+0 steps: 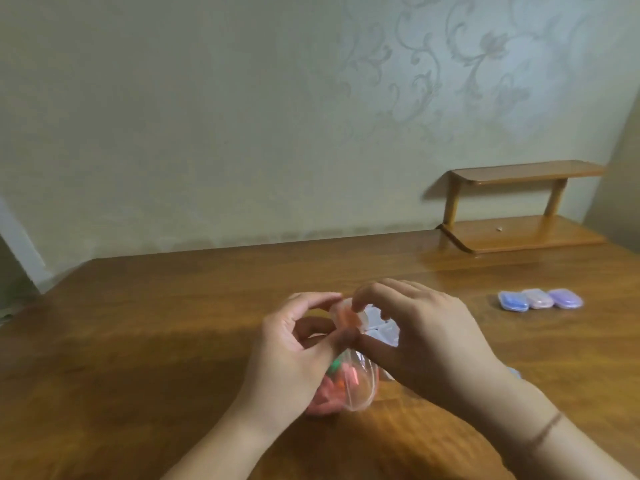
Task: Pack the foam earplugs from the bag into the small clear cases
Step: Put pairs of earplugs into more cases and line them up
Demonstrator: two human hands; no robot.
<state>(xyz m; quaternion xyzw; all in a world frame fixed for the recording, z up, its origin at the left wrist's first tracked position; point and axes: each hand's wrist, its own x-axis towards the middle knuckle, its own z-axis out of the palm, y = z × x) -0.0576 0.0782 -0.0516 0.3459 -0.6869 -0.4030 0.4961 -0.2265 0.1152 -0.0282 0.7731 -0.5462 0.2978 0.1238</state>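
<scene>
Both hands (pixel 298 344) (pixel 426 337) pinch open case (pixel 367 322) above bag (pixel 346 382).

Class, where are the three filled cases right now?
The three filled cases sit in a row on the table, right of both hands, in front of the small wooden shelf.

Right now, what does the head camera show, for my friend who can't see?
Both hands, left and right, hold an open clear case with an orange earplug over a bag of earplugs. Three filled cases sit on the table.
</scene>
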